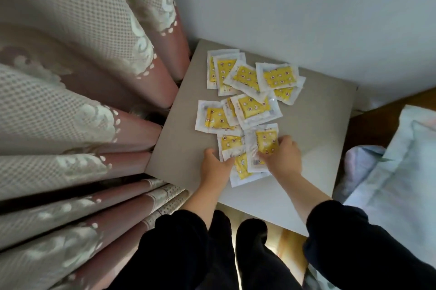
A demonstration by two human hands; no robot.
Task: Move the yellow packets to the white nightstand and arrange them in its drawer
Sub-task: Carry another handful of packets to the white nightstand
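Gathering step: left hand and right hand each appear to grip yellow packets near the front edge of the white nightstand. Next: stack them, then open the drawer, unseen here.

The white nightstand top bears scattered, overlapping yellow packets in clear wrappers.
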